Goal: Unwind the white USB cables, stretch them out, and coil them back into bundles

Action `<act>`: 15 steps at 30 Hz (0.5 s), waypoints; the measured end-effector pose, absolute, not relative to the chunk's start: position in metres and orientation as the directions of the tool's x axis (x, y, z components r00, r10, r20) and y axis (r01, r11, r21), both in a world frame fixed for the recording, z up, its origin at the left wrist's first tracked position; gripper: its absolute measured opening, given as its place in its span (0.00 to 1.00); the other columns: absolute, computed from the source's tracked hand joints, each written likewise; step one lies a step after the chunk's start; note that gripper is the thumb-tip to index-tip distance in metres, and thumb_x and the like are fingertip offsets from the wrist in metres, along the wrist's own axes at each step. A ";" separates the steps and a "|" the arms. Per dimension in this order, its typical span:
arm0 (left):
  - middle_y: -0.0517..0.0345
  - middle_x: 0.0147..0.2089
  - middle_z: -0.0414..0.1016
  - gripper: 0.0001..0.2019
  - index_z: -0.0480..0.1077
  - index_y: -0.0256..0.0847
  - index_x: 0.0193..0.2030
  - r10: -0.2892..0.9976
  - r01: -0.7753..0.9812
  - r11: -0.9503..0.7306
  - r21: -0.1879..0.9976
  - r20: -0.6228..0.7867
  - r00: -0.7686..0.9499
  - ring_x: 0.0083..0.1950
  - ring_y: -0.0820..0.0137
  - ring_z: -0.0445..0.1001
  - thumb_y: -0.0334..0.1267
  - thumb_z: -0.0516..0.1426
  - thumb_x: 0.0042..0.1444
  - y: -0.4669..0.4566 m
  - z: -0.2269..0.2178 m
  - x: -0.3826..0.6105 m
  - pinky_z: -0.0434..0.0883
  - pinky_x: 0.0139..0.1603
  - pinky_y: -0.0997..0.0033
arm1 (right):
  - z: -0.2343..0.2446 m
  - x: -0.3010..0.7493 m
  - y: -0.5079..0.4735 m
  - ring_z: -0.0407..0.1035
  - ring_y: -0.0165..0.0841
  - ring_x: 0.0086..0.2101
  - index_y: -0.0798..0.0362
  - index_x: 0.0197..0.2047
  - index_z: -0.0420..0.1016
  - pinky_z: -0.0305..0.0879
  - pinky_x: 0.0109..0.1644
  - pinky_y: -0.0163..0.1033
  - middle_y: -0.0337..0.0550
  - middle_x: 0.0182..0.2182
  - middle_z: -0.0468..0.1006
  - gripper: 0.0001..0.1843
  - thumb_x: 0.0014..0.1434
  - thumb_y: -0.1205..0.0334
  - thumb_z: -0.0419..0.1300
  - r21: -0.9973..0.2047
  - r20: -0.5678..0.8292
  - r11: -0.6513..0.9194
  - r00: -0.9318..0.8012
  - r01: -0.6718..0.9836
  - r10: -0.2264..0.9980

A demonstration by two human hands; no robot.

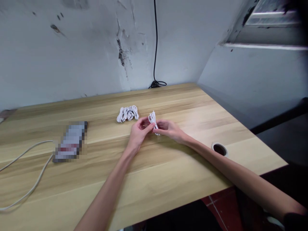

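Both my hands meet over the middle of a light wooden table. My left hand and my right hand each pinch a small white coiled cable, held just above the tabletop between them. A second white cable bundle, tied in the middle with a dark band, lies on the table just beyond my left hand.
A pixelated flat device lies at the left with a white cord running off the left edge. A round cable hole sits near the right edge. A black cable hangs down the back wall.
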State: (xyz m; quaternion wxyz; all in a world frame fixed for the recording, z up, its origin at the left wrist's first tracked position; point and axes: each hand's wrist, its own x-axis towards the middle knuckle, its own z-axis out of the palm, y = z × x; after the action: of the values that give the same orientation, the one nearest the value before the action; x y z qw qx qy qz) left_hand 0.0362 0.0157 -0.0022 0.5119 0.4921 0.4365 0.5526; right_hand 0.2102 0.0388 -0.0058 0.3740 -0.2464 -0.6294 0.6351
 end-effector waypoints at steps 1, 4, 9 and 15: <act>0.50 0.48 0.79 0.20 0.73 0.37 0.49 0.994 -0.130 -0.107 0.986 0.108 -0.002 0.48 0.64 0.76 0.42 0.67 0.50 0.016 -0.002 0.036 0.73 0.51 0.62 | -0.007 0.209 0.040 0.72 0.38 0.49 0.49 0.50 0.78 0.67 0.56 0.47 0.46 0.49 0.79 0.19 0.57 0.52 0.67 -0.983 0.174 0.108 -0.569 -0.147 0.804; 0.49 0.51 0.78 0.18 0.74 0.38 0.49 0.988 -0.114 -0.153 0.982 0.148 -0.050 0.51 0.63 0.75 0.42 0.65 0.53 0.018 -0.004 0.037 0.70 0.55 0.61 | -0.010 0.208 0.043 0.74 0.39 0.46 0.50 0.49 0.79 0.68 0.53 0.46 0.47 0.47 0.80 0.19 0.58 0.50 0.66 -0.976 0.217 0.197 -0.466 -0.091 0.858; 0.47 0.52 0.78 0.15 0.75 0.38 0.47 0.986 -0.082 -0.154 0.985 0.148 -0.083 0.53 0.62 0.74 0.44 0.62 0.57 0.020 -0.008 0.035 0.69 0.55 0.61 | -0.014 0.208 0.046 0.75 0.39 0.43 0.50 0.48 0.80 0.69 0.50 0.45 0.47 0.46 0.81 0.19 0.55 0.50 0.67 -0.976 0.216 0.214 -0.337 -0.043 0.916; 0.49 0.44 0.79 0.15 0.75 0.37 0.45 0.988 -0.085 -0.135 0.987 0.128 -0.082 0.43 0.67 0.75 0.46 0.60 0.58 0.021 -0.011 0.032 0.70 0.49 0.65 | -0.032 0.228 0.078 0.75 0.39 0.39 0.54 0.48 0.79 0.70 0.44 0.43 0.50 0.43 0.82 0.23 0.55 0.47 0.65 -0.973 0.220 0.225 -0.086 0.060 0.972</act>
State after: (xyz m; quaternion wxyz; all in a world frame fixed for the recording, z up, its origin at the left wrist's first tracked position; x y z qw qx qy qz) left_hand 0.0323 0.0210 -0.0111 0.4686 0.4893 0.4614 0.5728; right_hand 0.2283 0.0777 -0.0316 0.5151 -0.4378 -0.5892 0.4426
